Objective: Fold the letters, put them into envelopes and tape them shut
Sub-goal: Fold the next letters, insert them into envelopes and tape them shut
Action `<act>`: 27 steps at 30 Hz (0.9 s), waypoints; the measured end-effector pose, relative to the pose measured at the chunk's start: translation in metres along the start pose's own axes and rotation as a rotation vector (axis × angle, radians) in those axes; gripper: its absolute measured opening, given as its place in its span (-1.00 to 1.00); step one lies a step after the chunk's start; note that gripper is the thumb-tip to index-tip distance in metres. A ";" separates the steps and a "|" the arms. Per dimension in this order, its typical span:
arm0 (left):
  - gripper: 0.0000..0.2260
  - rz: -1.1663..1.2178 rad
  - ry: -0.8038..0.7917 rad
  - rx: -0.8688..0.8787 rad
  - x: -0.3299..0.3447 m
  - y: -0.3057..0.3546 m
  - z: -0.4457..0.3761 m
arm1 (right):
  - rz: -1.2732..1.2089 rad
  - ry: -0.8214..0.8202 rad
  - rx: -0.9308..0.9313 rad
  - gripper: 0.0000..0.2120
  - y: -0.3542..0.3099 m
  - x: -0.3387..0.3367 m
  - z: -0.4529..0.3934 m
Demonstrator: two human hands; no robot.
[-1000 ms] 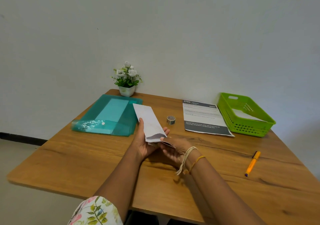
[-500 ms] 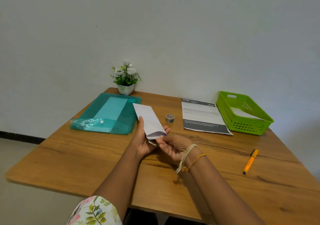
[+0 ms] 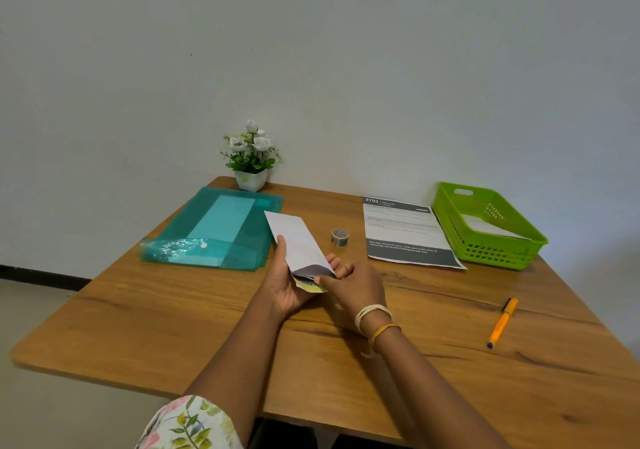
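Envelope (image 3: 297,241) cradled in left hand (image 3: 289,284) above the desk (image 3: 207,327), thumb across its face and fingers curled beneath, mouth turned toward right hand (image 3: 353,287) for easy loading. Right fingers (image 3: 323,279) pinched on folded letter (image 3: 308,277), mostly inside, grey end showing. Tape roll (image 3: 339,237) parked just beyond for sealing; next letter (image 3: 408,232) flat beside green basket (image 3: 485,227), probably for finished envelopes

Left hand (image 3: 285,284) holds envelope (image 3: 297,241); right hand (image 3: 353,284) at mouth.
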State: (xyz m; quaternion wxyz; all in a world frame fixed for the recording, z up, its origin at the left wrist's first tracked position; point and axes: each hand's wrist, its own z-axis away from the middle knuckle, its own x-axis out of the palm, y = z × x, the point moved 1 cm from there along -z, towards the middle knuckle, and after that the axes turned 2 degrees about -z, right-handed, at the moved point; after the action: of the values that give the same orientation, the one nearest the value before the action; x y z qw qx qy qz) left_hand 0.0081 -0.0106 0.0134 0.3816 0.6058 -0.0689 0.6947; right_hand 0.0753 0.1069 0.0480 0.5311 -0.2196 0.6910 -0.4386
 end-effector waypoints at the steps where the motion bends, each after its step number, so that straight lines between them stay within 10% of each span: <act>1: -0.22 -0.003 -0.001 -0.006 0.001 -0.001 0.001 | 0.000 -0.008 -0.021 -0.67 0.001 0.002 -0.002; 15: -0.58 -0.143 0.061 -0.034 0.008 -0.001 0.012 | 0.350 -0.118 -0.733 -0.53 0.016 -0.015 0.013; 27: -0.63 -0.941 0.497 0.123 0.029 0.005 0.018 | 0.485 -0.151 -0.699 -0.63 0.028 -0.012 0.012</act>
State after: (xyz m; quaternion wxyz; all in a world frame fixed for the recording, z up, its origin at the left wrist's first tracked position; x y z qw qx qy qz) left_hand 0.0194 -0.0114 0.0456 0.6205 0.4097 0.3436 0.5737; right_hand 0.0945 0.1257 0.0305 0.5617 -0.2489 0.7886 -0.0232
